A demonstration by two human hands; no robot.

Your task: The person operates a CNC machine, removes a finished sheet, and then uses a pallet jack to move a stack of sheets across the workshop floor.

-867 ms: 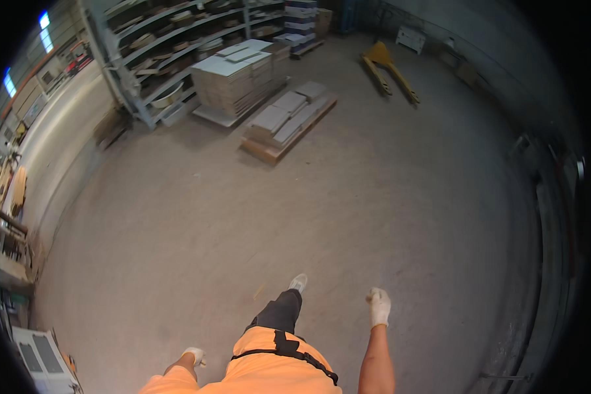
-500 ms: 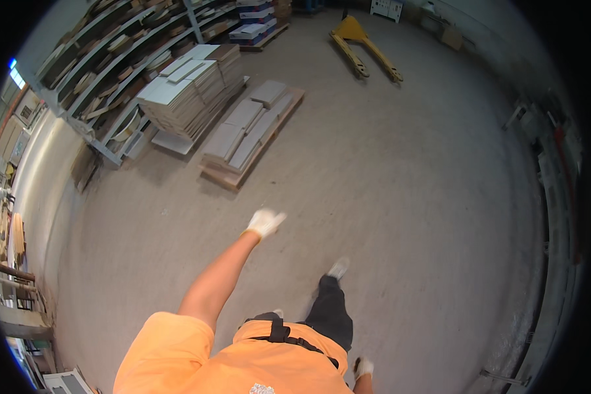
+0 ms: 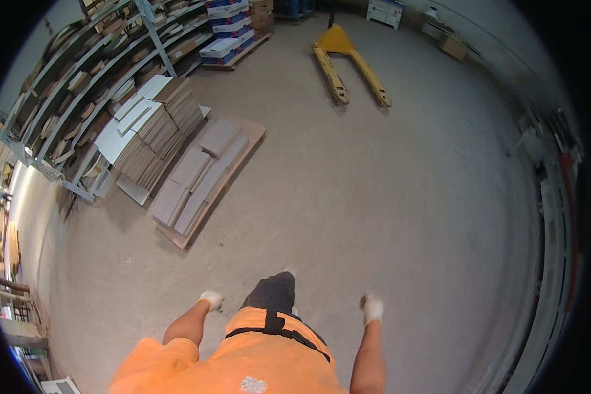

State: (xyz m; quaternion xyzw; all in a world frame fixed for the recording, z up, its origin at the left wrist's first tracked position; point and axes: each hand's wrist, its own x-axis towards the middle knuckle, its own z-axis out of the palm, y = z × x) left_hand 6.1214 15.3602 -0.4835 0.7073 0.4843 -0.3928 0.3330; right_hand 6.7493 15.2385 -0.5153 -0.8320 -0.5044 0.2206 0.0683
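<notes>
My left hand (image 3: 212,300), in a white work glove, hangs low over the concrete floor left of my legs. Its fingers look loosely apart, and nothing shows in it. On the other side, my right hand (image 3: 372,308) wears the same kind of glove and swings out over bare floor. Motion smears its fingers, so their pose is unclear; no object can be seen in it. Neither hand touches anything. Ahead on the left lies a low wooden pallet (image 3: 224,180) bearing several flat grey panels (image 3: 189,172). Farther forward stands a yellow pallet jack (image 3: 335,41), forks toward me.
Beside the low pallet rises a tall strapped stack of white-topped boards (image 3: 152,128). Metal shelving (image 3: 155,36) full of offcuts lines the left. Blue and white boxes (image 3: 226,47) sit on another pallet at the back. A long machine edge (image 3: 553,243) runs along the right.
My left hand has swung back toward my body, while my right hand has come forward. I have walked on, so the pallets and the pallet jack appear closer; the panels sit farther left.
</notes>
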